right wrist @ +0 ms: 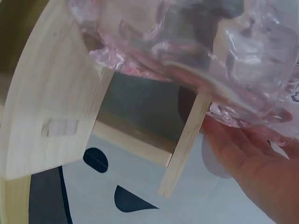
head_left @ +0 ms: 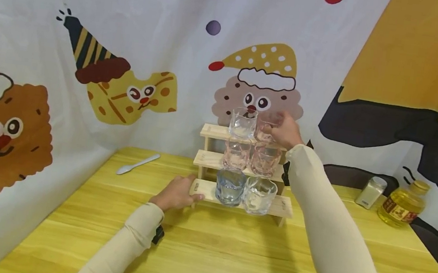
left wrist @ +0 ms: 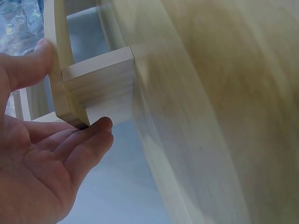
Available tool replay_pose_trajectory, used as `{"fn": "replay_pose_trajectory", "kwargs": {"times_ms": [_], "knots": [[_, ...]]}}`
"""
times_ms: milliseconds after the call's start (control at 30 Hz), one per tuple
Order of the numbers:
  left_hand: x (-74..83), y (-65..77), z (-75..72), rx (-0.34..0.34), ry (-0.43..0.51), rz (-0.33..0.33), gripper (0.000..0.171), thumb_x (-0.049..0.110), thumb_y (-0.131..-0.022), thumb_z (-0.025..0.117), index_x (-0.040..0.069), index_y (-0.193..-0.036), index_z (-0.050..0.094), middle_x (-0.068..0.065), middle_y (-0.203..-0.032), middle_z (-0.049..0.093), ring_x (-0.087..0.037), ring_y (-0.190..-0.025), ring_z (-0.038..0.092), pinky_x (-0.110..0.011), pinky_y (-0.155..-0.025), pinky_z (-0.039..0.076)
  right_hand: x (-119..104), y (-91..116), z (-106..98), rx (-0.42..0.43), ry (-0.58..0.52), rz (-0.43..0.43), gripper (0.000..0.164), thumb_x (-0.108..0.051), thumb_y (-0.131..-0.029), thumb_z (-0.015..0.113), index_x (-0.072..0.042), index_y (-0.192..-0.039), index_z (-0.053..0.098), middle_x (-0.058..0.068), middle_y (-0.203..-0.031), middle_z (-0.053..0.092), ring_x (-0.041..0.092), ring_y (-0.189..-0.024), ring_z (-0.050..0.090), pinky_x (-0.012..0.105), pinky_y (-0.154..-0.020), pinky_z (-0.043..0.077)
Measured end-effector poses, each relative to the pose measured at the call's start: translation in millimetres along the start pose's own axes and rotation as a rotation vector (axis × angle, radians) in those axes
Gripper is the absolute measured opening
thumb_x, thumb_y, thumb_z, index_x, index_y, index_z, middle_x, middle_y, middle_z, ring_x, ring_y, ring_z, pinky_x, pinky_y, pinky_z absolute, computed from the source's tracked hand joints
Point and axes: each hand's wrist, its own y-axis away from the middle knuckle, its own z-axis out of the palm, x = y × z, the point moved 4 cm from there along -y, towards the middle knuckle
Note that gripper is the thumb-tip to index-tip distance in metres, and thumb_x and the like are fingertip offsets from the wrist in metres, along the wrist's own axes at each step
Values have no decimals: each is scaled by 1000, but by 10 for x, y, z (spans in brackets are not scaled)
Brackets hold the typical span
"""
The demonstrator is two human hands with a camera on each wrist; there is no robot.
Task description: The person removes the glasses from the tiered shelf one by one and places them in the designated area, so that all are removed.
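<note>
A three-step wooden rack (head_left: pixel 205 189) stands on the table, two glasses per step. My left hand (head_left: pixel 178 192) grips the left end of its lowest step, thumb on one face and fingers at the end edge in the left wrist view. At the top right, my right hand (head_left: pixel 286 130) holds a pink glass (head_left: pixel 262 132), partly hidden by the fingers. Beside it stands a clear glass (head_left: pixel 243 123). Two pink tumblers, a left one (head_left: pixel 236 156) and a right one (head_left: pixel 265 161), occupy the middle step. Below them are a blue glass (head_left: pixel 230 188) and another clear glass (head_left: pixel 259 197).
A pale spoon (head_left: pixel 138 164) lies on the table at the left. Toward the right back stand a white-filled shaker jar (head_left: pixel 371 192) and an oil bottle (head_left: pixel 404 205) with a yellow cap. A printed cartoon cloth (head_left: pixel 169 7) hangs close behind the rack.
</note>
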Motion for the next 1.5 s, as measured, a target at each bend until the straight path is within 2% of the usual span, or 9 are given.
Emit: {"fn": "replay_pose_trajectory", "kwargs": {"times_ms": [167, 367, 533, 667, 800, 933, 1267, 1367, 1500], "knots": [[32, 3, 29, 1, 1, 5, 79, 43, -95, 68, -4, -150, 38, -30, -133, 61, -42, -123, 60, -51, -105, 49, 35, 16, -12, 36, -18, 24, 80, -17, -92, 72, -1, -155, 25, 24, -155, 40, 41, -140, 44, 52, -112, 43], [40, 20, 48, 0, 3, 5, 78, 40, -94, 70, -4, -150, 39, -28, -124, 66, -36, -111, 65, -49, -98, 52, 31, 28, -42, 57, -7, 34, 79, -18, -91, 72, -1, -155, 28, 24, -153, 43, 40, -137, 46, 52, -111, 43], [32, 9, 67, 8, 1, 17, 77, 40, -93, 71, -4, -148, 41, -25, -117, 68, -30, -101, 65, -46, -91, 53, 5, 45, -144, 93, 19, 9, 77, -19, -90, 73, -1, -153, 33, 23, -144, 49, 38, -126, 50, 53, -101, 46], [36, 3, 75, 8, 6, 22, 76, 40, -93, 71, -5, -147, 42, -24, -114, 68, -28, -95, 64, -45, -87, 53, 10, 96, -242, 103, 9, 9, 80, -19, -90, 74, -3, -155, 32, 23, -147, 48, 38, -130, 49, 53, -103, 46], [15, -5, 82, 3, 8, 10, 78, 41, -93, 71, -5, -148, 41, -28, -122, 66, -33, -106, 66, -47, -95, 53, 56, 166, -330, 95, 10, 21, 81, -21, -91, 74, -7, -157, 30, 22, -151, 45, 40, -133, 47, 55, -104, 46], [14, -8, 75, 7, -1, 11, 80, 42, -94, 70, -6, -150, 38, -31, -132, 62, -41, -122, 61, -51, -105, 49, 131, 243, -437, 90, 44, 47, 84, -28, -92, 73, -7, -159, 26, 24, -149, 46, 41, -130, 48, 56, -102, 46], [-13, -15, 77, -7, 14, 2, 82, 44, -94, 69, -5, -151, 36, -31, -136, 59, -40, -123, 61, -51, -106, 48, 332, 479, -701, 88, 94, 69, 91, -38, -92, 73, -5, -159, 22, 26, -148, 47, 36, -116, 54, 44, -88, 49], [-42, -21, 55, 7, 18, -10, 81, 42, -93, 70, -4, -151, 37, -28, -128, 64, -34, -109, 65, -48, -99, 52, 364, 539, -739, 83, 110, 56, 91, -39, -91, 73, -4, -159, 23, 26, -147, 48, 37, -119, 53, 46, -90, 49], [-30, -23, 37, 18, 21, 10, 80, 41, -93, 71, -5, -150, 38, -27, -125, 65, -33, -106, 66, -47, -97, 53, 451, 635, -800, 74, 148, 45, 92, -41, -92, 72, -3, -159, 22, 29, -147, 47, 44, -127, 50, 56, -97, 48]]}}
